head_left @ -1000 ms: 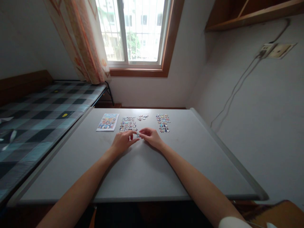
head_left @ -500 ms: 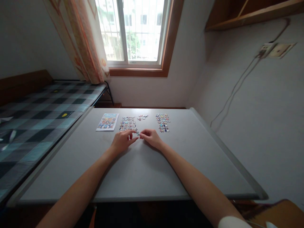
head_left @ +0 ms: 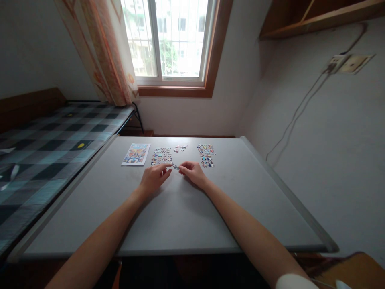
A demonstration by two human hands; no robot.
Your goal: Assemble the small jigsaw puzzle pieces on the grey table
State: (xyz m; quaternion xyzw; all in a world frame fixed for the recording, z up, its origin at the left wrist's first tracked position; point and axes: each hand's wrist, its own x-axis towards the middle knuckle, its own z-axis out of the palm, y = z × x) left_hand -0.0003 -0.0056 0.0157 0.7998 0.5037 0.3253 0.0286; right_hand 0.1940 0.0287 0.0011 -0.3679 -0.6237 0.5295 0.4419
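Note:
My right hand (head_left: 192,173) pinches a small jigsaw puzzle piece (head_left: 176,167) between thumb and fingertips, just above the table. To its left, my left hand (head_left: 155,175) is open, thumb and index finger apart, its fingertips close to that piece but seemingly off it. Behind my left hand lie rows of puzzle pieces (head_left: 162,154), the nearest partly covered by my fingers. Another block of puzzle pieces (head_left: 206,154) is laid out beyond my right hand. Between the two blocks, farther back, sits a small cluster of joined-looking pieces (head_left: 181,148).
A printed picture card (head_left: 136,155) lies left of the pieces on the grey-white table (head_left: 180,220). A bed with a checked cover (head_left: 60,148) runs along the left side. The wall with a socket and cables (head_left: 337,64) stands at the right, a window (head_left: 177,40) ahead.
My left thumb and index finger have drawn back left, away from the piece. My right hand has shifted slightly up and right with the puzzle piece in its fingertips.

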